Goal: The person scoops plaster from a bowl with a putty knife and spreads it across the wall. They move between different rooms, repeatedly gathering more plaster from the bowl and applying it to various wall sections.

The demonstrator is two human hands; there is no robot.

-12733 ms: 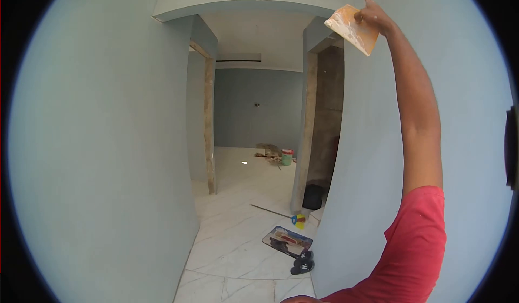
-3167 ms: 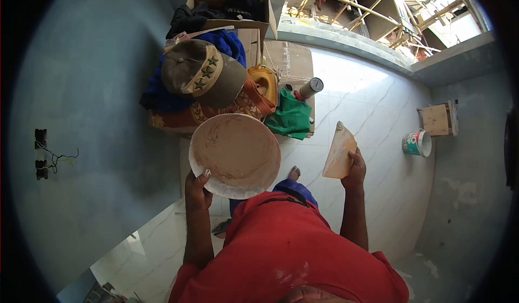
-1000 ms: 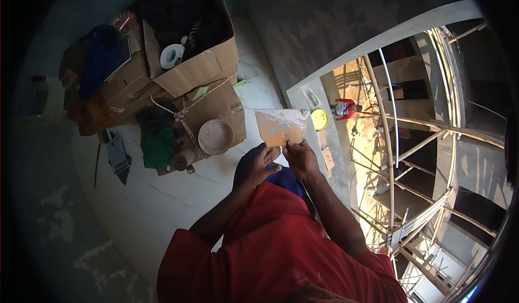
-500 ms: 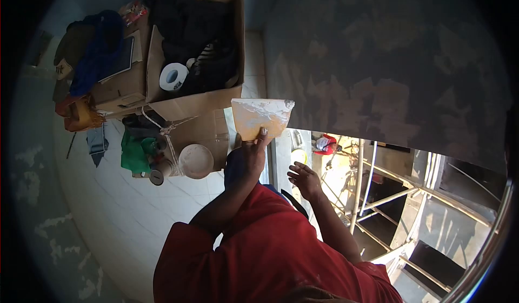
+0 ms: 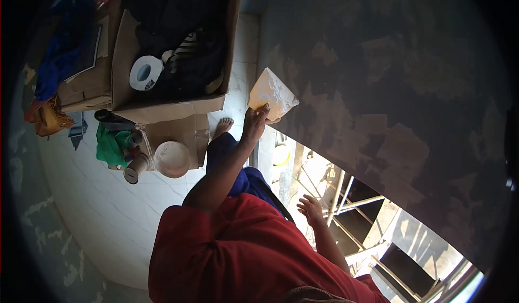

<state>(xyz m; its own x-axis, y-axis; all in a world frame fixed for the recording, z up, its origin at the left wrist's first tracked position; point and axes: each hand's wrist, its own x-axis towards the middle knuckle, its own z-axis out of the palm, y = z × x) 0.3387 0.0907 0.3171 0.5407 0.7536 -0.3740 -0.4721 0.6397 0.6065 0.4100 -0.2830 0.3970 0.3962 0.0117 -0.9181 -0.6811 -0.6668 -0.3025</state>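
My left hand grips a yellowish, flat putty spreader by its lower edge, thumb on the face towards me. White putty is smeared across that face, and the spreader is tilted with one corner at the patched grey wall. Lower down, my right hand holds nothing, its fingers apart, in front of the opening beside the wall.
A cardboard box with dark cloth and a white tape roll stands on the left. Below it are a round putty-coated container, a can and a green bag. Scaffold poles show through the opening.
The spreader has turned and moved up and right towards the wall in my left hand. My right hand is lower. The view has shifted, and the person in red outside is out of sight.
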